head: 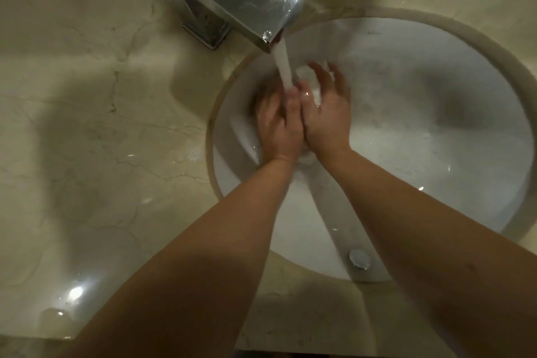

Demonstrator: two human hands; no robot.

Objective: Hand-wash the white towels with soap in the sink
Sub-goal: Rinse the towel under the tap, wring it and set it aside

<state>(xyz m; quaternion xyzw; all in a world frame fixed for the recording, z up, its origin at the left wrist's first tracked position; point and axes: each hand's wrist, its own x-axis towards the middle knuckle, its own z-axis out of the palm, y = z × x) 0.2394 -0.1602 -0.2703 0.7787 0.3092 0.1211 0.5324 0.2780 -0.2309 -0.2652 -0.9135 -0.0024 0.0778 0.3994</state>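
Towels are nowhere to be seen at this moment; no white cloth shows in the sink (436, 46), on the bench (96, 113) or in either hand, though something pale and blurred lies just beyond the right fingers and cannot be made out. Instead a person holds both hands side by side under the stream (284, 70) that falls from the chrome tap (247, 0), probably so that the water runs over both at once. The left hand (277, 122) lies with its back up and its fingers reaching forward, blurred at the tips, holding nothing that shows. The right hand (327, 113) touches it along the thumb side, fingers spread and slack, also gripping nothing visible; wet glints sit on its knuckles. Both forearms reach in from the near edge and cross the rim, which keeps the splash inside the bowl. That white bowl holds only a thin film of running water and scattered droplets; no suds, soap or standing water can be seen, and the drain itself is hidden beneath the wrists. A small round chrome fitting (359, 258) shows on the near wall of the bowl. Water spots shine on the marbled bench to the left. By the look of it, this is a rinse of the hands, and the washing proper either lies ahead or is over; which of the two cannot be told.
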